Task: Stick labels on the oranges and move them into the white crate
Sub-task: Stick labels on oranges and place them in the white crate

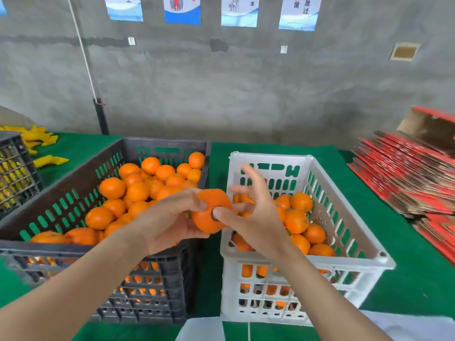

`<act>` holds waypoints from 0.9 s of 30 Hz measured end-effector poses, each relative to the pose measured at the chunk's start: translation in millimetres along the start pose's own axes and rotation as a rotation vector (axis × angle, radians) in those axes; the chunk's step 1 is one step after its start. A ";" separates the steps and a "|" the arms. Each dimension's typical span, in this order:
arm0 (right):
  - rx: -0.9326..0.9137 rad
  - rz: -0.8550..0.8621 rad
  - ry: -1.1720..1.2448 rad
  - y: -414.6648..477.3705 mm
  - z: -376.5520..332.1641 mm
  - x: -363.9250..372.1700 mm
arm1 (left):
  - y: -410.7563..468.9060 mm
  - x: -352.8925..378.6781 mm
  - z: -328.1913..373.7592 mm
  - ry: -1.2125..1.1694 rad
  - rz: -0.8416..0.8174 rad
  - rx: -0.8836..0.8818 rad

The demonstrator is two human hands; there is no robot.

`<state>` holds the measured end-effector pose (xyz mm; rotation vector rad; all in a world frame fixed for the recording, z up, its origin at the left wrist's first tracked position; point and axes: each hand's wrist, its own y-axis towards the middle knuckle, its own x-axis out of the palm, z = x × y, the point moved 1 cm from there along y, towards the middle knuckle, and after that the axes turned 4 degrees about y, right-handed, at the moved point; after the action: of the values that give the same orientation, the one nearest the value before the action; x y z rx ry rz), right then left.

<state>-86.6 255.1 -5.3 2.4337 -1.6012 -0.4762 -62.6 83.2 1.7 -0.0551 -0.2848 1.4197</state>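
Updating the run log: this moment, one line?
left hand holds round orange fruit; right hand presses dark-rimmed round label onto it; white plastic crate part-full

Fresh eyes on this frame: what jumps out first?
Dead centre, the left hand holds an orange while the thumb of the right hand presses a round label onto it. Under them sit a dark crate heaped with oranges, left, and a partly filled white crate, right, on a green table. Red flattened cartons are stacked far right.

Fruit packing shed, crated oranges [138,190], flattened cartons [406,173]
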 end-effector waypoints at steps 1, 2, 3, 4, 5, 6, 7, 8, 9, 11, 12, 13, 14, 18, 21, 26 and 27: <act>-0.012 -0.072 -0.024 1.0 2.3 -6.9 | 3.4 6.7 -0.7 0.012 -0.009 0.004; -0.032 -0.133 -0.083 3.3 4.5 -12.3 | 8.0 14.2 -1.4 0.021 -0.017 0.010; -0.053 -0.160 -0.166 7.1 6.7 -17.7 | 13.8 22.3 -1.8 0.014 -0.023 0.018; -0.069 -0.147 -0.251 13.6 10.2 -24.4 | 20.8 28.8 -3.9 -0.002 -0.026 0.027; -0.076 -0.103 -0.330 23.1 14.7 -33.2 | 28.6 37.2 -5.8 -0.014 -0.020 0.032; -0.071 -0.043 -0.392 35.6 20.3 -43.6 | 36.6 43.9 -8.8 0.005 0.005 0.026; -0.042 0.022 -0.449 50.7 28.0 -55.9 | 44.1 49.5 -12.1 0.055 0.052 0.004; 0.017 0.082 -0.509 66.7 37.9 -68.9 | 50.8 52.9 -16.6 0.141 0.116 -0.019; 0.109 0.124 -0.578 82.7 50.3 -82.6 | 56.4 54.2 -21.6 0.258 0.177 -0.023; 0.305 0.130 -0.730 108.1 81.4 -107.0 | 62.5 54.1 -30.2 0.443 0.229 0.020; 0.370 0.106 -0.807 115.1 97.4 -115.9 | 63.2 53.2 -33.4 0.476 0.238 0.037; 0.411 0.081 -0.875 119.1 112.0 -122.6 | 63.2 51.8 -36.0 0.496 0.243 0.048; 0.431 0.060 -0.924 121.4 125.5 -127.8 | 62.3 50.0 -38.0 0.516 0.243 0.057; 0.461 0.026 -0.963 121.8 154.6 -138.8 | 59.3 48.2 -36.4 0.474 0.232 0.068; 0.530 0.005 -1.013 120.0 159.2 -142.2 | 55.8 47.1 -36.0 0.399 0.236 0.065; 0.217 0.228 -0.885 103.7 82.0 -105.6 | 45.8 48.9 -35.3 0.400 0.247 0.082; 0.014 0.260 -0.755 89.9 61.4 -91.3 | 42.8 47.8 -36.2 0.399 0.254 0.087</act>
<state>-219.4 304.1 -18.2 2.1084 -2.1350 -1.4547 -89.8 141.5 -34.3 -0.3077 0.1183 1.6340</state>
